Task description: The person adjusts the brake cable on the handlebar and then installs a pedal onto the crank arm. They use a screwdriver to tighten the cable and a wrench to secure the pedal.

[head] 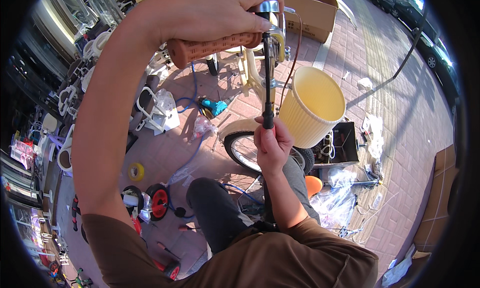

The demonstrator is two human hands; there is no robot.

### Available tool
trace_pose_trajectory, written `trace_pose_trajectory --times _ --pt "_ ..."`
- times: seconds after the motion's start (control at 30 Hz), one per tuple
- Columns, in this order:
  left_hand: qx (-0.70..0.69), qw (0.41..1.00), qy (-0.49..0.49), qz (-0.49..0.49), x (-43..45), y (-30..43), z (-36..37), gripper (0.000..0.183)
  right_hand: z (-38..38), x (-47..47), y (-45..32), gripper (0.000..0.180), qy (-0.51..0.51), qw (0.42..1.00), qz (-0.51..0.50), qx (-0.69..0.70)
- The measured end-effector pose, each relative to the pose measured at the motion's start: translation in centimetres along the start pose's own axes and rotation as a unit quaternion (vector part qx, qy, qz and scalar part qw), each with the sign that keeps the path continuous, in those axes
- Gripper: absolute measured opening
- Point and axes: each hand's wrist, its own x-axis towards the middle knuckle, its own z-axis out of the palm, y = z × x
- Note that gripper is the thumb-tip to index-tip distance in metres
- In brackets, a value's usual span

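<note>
A small bicycle with a cream frame stands before me, its front wheel by my knees. My left hand reaches over the brown handlebar grip, its thumb and fingers around the bar beside a round chrome bell. My right hand is closed on the red-and-black handle of a tool, whose dark shaft runs up to the handlebar; its tip is hidden at my left thumb. A pale yellow basket sits at the front of the bicycle.
A teal power drill and a yellow tape roll lie on the brick paving at left. An open black toolbox stands beyond the basket. Plastic wrapping lies at right, and a cardboard box stands ahead. Small wheels lie near my leg.
</note>
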Motion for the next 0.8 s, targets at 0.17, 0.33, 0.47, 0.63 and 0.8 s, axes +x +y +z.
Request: trace_pose_trajectory --times 0.17,0.33,0.47,0.63,0.8 --pt "-0.004 1.0 -0.017 -0.019 0.3 0.5 -0.4 0.032 -0.6 0.5 -0.2 0.046 -0.189 0.814 0.251 0.488" --pt "0.041 0.996 0.068 -0.031 -0.1 0.3 0.5 0.029 0.2 0.0 -0.8 0.016 0.099 0.993 0.04 -0.044" --pt "0.057 0.997 0.028 -0.048 1.0 0.0 0.0 0.023 0.0 0.3 -1.3 0.021 0.056 0.997 0.0 -0.06" --pt "0.048 0.998 0.023 -0.021 0.2 -0.1 -0.6 0.021 -1.5 1.2 -1.7 0.05 -0.25 0.661 0.336 0.623" --pt "0.128 0.989 0.067 -0.035 1.0 0.3 0.7 0.021 -0.6 0.6 -2.4 0.025 -0.053 0.98 0.137 0.134"
